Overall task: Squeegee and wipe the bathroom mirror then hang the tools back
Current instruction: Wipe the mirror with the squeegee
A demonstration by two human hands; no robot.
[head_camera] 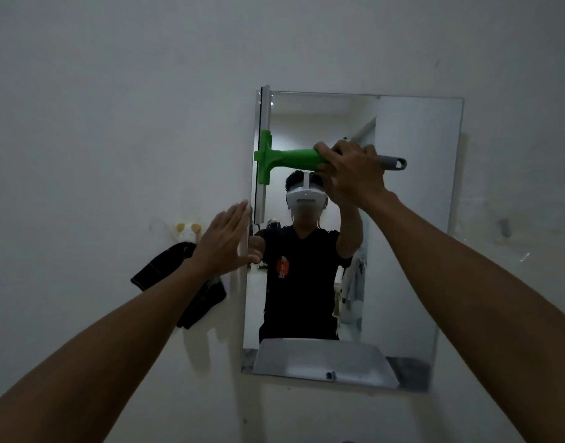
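A frameless rectangular mirror (412,219) hangs on the white wall. My right hand (354,171) grips the handle of a green squeegee (284,158), whose white blade stands vertical along the mirror's upper left edge. The grey handle end sticks out to the right of my fist. My left hand (225,241) is flat with fingers together, pressed against the mirror's left edge below the blade. A dark cloth (166,273) hangs from a hook left of the mirror.
A white wall hook holder (187,230) with yellowish pegs sits above the dark cloth. The mirror reflects a person in a black shirt wearing a headset, and a sink rim (319,356) at its bottom. A small fixture (503,227) sits on the wall to the right.
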